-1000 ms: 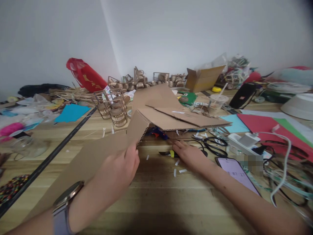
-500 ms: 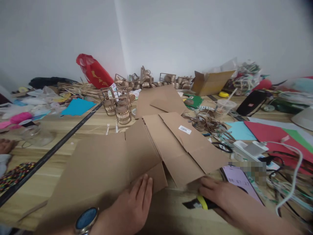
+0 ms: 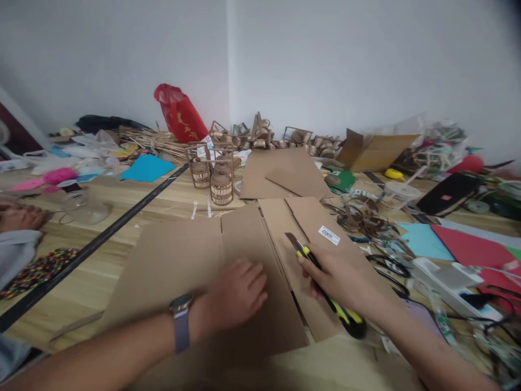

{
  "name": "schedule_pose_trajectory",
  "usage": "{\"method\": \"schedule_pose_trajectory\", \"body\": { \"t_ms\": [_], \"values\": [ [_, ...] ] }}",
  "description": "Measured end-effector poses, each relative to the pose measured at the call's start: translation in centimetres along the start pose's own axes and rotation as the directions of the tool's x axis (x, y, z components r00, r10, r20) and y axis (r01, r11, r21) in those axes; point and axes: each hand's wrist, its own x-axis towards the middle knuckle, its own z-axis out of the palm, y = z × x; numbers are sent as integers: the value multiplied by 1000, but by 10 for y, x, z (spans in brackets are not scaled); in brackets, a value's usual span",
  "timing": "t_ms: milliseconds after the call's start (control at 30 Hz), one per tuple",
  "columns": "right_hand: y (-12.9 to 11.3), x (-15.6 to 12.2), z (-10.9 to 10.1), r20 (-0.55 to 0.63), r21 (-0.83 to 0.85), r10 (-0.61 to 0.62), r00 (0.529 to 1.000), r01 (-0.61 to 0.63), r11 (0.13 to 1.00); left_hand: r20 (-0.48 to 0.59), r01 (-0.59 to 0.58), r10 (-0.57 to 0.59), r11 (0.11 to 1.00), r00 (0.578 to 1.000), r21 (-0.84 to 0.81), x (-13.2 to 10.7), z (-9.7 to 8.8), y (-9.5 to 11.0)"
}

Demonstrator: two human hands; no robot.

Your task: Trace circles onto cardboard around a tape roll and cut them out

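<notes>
A flattened cardboard box (image 3: 171, 260) lies across the table in front of me, its flaps spread out and a white label (image 3: 329, 235) on the right part. My left hand (image 3: 238, 293), slightly blurred, rests on the middle panel with its fingers spread and nothing in them. Over the right panels, my right hand (image 3: 342, 274) is wrapped round a yellow-and-black utility knife (image 3: 341, 310). The knife's blade is out and points away from me to the left, near the gap between the flaps. Beyond lies another cardboard piece (image 3: 280, 163).
Small slatted lanterns (image 3: 222, 190) stand behind the cardboard. On the right are a power strip (image 3: 451, 282), a phone (image 3: 421, 315) partly covered by my arm, coloured paper (image 3: 468, 244) and a plastic cup (image 3: 401, 193). Another person's hand (image 3: 22, 214) is at far left beside beads (image 3: 36, 271).
My right hand has lifted the knife from the near edge to above the right panels, blade now forward. The near flap under my left hand now lies flat. My view has shifted left.
</notes>
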Motion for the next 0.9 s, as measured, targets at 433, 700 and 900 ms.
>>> {"method": "schedule_pose_trajectory", "body": {
  "t_ms": [433,700,900],
  "values": [
    [-30,99,30,25,-39,222,975,-221,975,42,569,-568,820,822,-62,132,39,-149],
    [-21,103,39,88,-87,282,956,-274,958,180,553,-534,830,826,-78,117,55,-134],
    [-30,103,40,148,-230,298,943,-260,938,196,548,-529,835,825,-54,101,60,-125]
  ]
}}
